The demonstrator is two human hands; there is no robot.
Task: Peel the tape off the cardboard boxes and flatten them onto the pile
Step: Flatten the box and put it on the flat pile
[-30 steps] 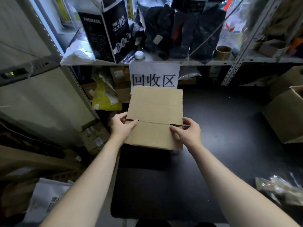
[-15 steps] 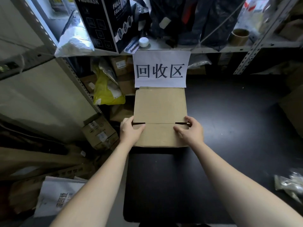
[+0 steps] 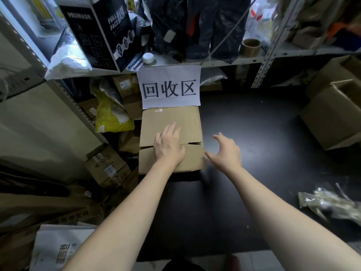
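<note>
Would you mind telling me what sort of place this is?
Probably a storeroom's recycling corner: metal shelving crammed with goods, a paper sign reading 回收区, and a flattened cardboard box under the left hand.

Two bare arms of one person come in from the bottom edge of the frame. The left forearm (image 3: 125,212) runs from the lower left toward the middle and ends in the left hand (image 3: 169,146) — bare from wrist to fingertips. The right forearm (image 3: 283,212) comes from the lower right corner, looking broad near the edge through the wide lens, and ends in the right hand (image 3: 226,151), also bare. At bottom centre a dark patch (image 3: 183,266) shows between the arms — perhaps clothing, too dim to tell.
</note>
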